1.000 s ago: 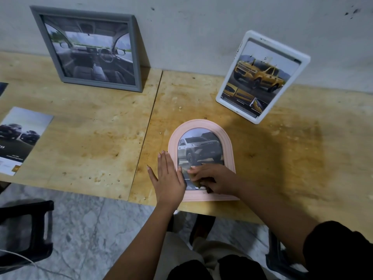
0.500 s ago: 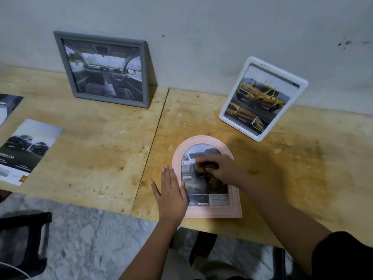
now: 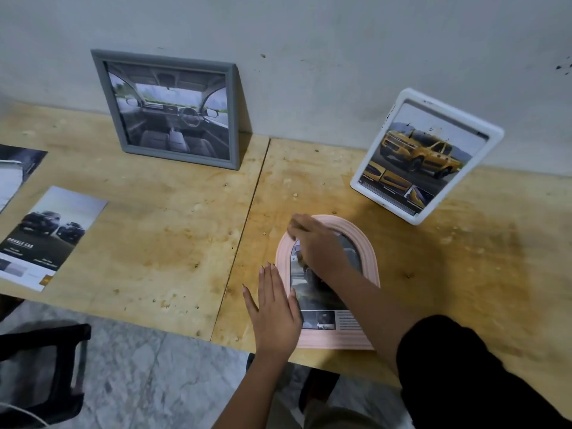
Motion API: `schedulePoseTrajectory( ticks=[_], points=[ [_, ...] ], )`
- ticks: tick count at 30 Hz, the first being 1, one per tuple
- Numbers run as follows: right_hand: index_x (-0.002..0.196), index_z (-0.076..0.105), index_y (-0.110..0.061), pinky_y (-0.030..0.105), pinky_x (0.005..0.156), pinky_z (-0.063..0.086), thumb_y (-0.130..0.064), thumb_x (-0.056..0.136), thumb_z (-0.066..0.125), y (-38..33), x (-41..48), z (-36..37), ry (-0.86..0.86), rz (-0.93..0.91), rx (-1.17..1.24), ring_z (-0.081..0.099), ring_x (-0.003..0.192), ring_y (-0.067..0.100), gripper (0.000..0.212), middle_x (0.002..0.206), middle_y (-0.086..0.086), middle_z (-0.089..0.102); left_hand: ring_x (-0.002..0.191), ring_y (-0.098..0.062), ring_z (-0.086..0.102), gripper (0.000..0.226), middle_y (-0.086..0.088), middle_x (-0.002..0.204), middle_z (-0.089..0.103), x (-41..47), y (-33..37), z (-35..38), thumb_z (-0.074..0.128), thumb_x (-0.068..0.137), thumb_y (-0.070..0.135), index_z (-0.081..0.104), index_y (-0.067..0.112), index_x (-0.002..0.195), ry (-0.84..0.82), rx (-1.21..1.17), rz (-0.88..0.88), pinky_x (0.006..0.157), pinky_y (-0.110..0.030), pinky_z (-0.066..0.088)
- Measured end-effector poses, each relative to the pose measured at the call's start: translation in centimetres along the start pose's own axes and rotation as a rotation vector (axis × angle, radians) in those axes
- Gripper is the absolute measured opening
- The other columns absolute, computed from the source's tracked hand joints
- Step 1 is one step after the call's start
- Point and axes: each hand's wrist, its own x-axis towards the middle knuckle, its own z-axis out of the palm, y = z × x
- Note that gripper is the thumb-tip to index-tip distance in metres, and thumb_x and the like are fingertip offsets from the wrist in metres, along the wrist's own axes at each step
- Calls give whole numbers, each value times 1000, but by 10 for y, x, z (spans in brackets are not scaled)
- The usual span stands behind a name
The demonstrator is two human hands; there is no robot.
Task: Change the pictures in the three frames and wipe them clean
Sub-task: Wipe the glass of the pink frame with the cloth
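A pink arched frame [image 3: 369, 253] lies flat near the front edge of the wooden table [image 3: 161, 243], with a car picture in it. My left hand [image 3: 274, 308] presses flat on its lower left rim, fingers straight. My right hand [image 3: 318, 246] is over the top left of the arch, blurred, its fingers curled on a small dark cloth that barely shows. A grey frame [image 3: 173, 109] with a car-interior picture leans on the wall at the back left. A white frame [image 3: 427, 156] with a yellow pickup picture, specks on its glass, leans at the back right.
Two loose car prints lie at the table's left: one [image 3: 49, 236] near the front edge, another [image 3: 15, 171] cut off by the view's edge. A black chair [image 3: 46, 366] stands on the grey floor at lower left. A seam splits the tabletop in two.
My right hand has slid with the cloth from the bottom of the pink frame's glass up to the top left of the arch. My left hand stays on the rim.
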Motion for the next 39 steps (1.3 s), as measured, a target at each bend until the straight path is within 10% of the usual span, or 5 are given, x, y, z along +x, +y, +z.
schedulePoseTrajectory(
  ticks=[14,30,39],
  points=[
    [126,55,-4,37,84,50,0,82,58,50,-61,-47,-81,403,-292,54,107,30,44,131,12,51,144,-18,16,62,-6,155,22,-2,0,0,14,93,38,18,9,148,-23,-25,-34,116,-49,-5],
    [90,70,-2,41,72,57,0,74,67,16,-143,-61,-2,410,-204,64,83,32,16,98,15,68,145,-19,12,72,-6,156,18,-4,3,-8,2,88,43,16,8,148,-18,-80,-29,114,-49,-7],
    [100,62,-6,4,61,42,-2,93,43,19,-89,-92,173,695,160,49,77,7,20,101,2,51,145,-19,13,71,-6,156,20,-3,3,-6,3,89,43,17,8,148,-24,-73,-15,114,-49,-7]
  ],
)
